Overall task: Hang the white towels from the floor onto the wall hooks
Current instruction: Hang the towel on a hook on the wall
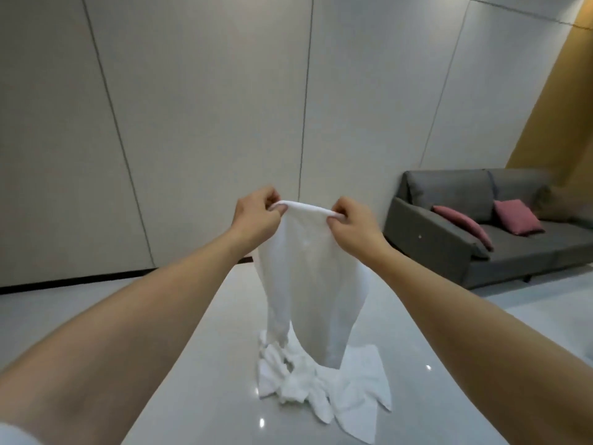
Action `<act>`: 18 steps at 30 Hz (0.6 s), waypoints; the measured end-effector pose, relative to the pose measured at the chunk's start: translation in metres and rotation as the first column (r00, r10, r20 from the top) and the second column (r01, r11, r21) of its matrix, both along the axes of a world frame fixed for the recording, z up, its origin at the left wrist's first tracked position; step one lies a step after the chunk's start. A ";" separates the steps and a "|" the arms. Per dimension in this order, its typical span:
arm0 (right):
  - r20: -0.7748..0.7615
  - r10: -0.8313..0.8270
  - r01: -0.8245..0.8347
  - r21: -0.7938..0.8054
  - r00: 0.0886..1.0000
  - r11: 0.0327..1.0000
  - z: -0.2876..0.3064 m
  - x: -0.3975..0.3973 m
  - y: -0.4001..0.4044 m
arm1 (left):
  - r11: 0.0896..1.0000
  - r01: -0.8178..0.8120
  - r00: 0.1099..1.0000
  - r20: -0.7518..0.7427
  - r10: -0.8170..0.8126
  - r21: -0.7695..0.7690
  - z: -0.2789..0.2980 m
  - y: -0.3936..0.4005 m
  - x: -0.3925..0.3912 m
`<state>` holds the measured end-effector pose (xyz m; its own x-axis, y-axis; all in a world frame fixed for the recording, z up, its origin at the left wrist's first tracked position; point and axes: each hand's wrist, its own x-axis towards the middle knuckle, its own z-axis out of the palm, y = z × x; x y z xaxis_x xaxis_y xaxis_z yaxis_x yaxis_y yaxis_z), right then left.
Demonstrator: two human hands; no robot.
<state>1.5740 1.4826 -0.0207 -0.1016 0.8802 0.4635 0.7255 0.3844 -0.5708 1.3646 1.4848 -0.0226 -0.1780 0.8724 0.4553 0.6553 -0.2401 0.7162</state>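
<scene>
A white towel (308,274) hangs lengthwise in front of me, held up by its top edge. My left hand (256,216) pinches the left end of that edge and my right hand (353,226) pinches the right end, about a hand's width apart. The towel's lower end reaches down to a crumpled heap of white towels (321,383) on the glossy grey floor (192,348). No wall hooks are in view.
A pale panelled wall (192,123) with a dark skirting stands straight ahead. A grey sofa (500,245) with two pink cushions (516,216) sits at the right against a yellow wall (564,107).
</scene>
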 end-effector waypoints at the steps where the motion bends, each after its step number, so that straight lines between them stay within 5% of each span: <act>1: -0.001 0.046 -0.046 0.000 0.999 0.999 0.002 -0.023 0.012 | 0.999 -0.051 0.999 -0.011 0.051 0.014 0.002 0.002 -0.023; 9: 0.052 0.348 -0.351 0.062 0.936 0.934 0.016 -0.246 0.051 | 0.921 -0.384 0.921 -0.049 0.387 0.065 0.011 -0.033 -0.234; 18: 0.195 0.557 -0.586 0.149 0.807 0.797 0.046 -0.545 -0.006 | 0.791 -0.604 0.791 -0.046 0.610 0.096 0.042 -0.153 -0.503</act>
